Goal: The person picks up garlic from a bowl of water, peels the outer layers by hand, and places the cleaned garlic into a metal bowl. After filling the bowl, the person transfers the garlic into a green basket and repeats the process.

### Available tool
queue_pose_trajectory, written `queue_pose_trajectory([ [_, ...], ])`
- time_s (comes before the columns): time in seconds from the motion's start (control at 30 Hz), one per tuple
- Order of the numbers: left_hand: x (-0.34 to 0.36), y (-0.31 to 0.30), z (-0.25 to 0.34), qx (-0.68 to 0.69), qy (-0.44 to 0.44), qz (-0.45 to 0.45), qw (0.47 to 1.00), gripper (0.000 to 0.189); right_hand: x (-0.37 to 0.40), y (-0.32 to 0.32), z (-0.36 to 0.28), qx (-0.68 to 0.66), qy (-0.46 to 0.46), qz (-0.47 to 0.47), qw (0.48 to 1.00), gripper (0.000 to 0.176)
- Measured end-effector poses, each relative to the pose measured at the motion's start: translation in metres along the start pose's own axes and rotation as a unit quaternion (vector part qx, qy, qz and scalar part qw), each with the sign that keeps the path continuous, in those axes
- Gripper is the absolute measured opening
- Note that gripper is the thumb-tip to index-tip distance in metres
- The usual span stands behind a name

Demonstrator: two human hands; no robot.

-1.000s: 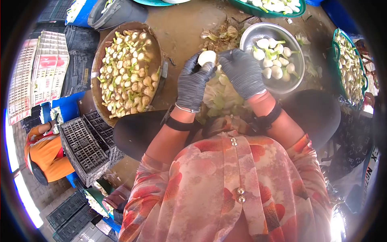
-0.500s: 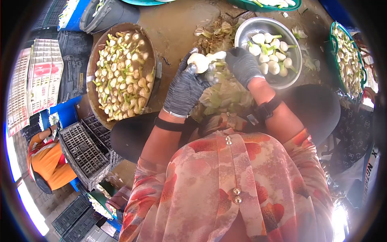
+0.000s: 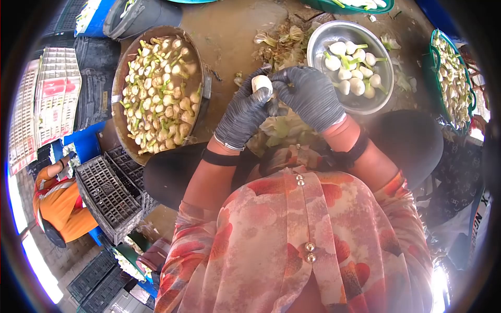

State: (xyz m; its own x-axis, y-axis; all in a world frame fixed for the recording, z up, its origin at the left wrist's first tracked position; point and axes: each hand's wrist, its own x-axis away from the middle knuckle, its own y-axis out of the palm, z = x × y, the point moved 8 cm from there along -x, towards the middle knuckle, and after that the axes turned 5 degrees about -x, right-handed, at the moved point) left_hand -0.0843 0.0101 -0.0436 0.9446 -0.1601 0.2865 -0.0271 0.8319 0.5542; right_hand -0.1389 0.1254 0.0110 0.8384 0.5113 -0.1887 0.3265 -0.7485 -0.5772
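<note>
My left hand (image 3: 241, 112), in a grey striped glove, is closed around a white garlic bulb (image 3: 261, 83), with its pale top showing between thumb and fingers. My right hand (image 3: 312, 96), gloved the same way, has its fingers curled and pressed at the bulb's right side. Its fingertips are partly hidden, as is the bulb's stalk. Below both hands lies a heap of peeled husks and leaves (image 3: 284, 130). Just right of my right hand stands a metal bowl (image 3: 383, 83) with several clean white garlic bulbs (image 3: 357, 86) that have short green stalks.
At left is a big round tub (image 3: 119, 122) full of unpeeled bulbs. Stacked plastic crates (image 3: 107, 198) and a grey bucket (image 3: 122, 23) stand beyond it. A green basket (image 3: 433, 49) of bulbs is at far right. Another person in orange (image 3: 62, 214) is at lower left.
The bulb has turned, so its stalk, which pointed right, no longer shows. My right hand has moved left and down, its fingers now against the bulb.
</note>
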Motion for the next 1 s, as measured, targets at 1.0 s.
queue_pose_trajectory([
  [1.0,0.000,-0.024,0.017,-0.185,0.109,0.155,0.964,0.037,0.024,0.057,0.047,-0.484,0.370,-0.150,0.779,0.039],
])
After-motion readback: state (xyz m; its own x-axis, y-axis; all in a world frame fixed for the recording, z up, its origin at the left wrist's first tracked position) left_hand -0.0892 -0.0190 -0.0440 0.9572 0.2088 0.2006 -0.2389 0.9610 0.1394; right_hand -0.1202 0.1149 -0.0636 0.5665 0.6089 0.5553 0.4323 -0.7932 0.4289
